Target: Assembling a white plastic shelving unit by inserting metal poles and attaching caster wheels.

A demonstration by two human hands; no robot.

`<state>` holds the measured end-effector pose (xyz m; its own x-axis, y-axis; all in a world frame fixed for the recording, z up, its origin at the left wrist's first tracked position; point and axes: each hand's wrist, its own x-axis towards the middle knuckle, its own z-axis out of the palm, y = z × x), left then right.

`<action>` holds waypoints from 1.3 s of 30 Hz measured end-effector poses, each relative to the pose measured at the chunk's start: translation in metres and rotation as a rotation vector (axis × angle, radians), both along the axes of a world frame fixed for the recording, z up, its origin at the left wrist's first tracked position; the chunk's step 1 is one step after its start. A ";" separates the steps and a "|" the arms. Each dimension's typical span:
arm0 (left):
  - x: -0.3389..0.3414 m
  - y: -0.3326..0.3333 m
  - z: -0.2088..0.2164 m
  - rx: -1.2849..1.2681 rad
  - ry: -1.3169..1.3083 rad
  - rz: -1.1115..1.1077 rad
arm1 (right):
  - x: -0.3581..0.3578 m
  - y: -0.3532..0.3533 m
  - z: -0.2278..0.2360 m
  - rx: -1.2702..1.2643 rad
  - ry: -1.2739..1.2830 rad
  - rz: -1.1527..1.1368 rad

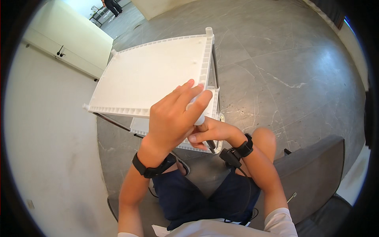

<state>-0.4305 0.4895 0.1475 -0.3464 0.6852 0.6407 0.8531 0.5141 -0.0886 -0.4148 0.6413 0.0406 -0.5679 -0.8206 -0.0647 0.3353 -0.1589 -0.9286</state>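
A white plastic shelf rack stands in front of me, its top tray (150, 75) ribbed along the rim and a lower tray (139, 125) showing beneath it. My left hand (171, 118) is raised over the rack's near right corner, its fingers curled around a short white tube (200, 119). Just under it, my right hand (211, 133) pinches a thin dark upright rod (212, 146) at the lower tray's corner. The joint between tube and rod is hidden by my fingers. Both wrists carry black bands.
A white wall (47, 138) runs along the left. Grey marbled floor tiles (284, 71) spread to the right. A grey padded seat (316, 173) lies behind my right arm. Another person's legs (112, 6) show far off at the top left.
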 end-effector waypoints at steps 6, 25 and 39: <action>-0.003 0.002 0.000 0.013 -0.013 0.015 | 0.021 -0.018 0.008 0.119 0.224 -0.537; -0.008 0.013 -0.007 0.055 -0.032 0.047 | 0.022 -0.024 0.001 0.229 0.296 -0.886; -0.004 0.012 -0.016 0.079 -0.031 0.054 | 0.020 -0.011 0.006 0.099 0.271 -0.721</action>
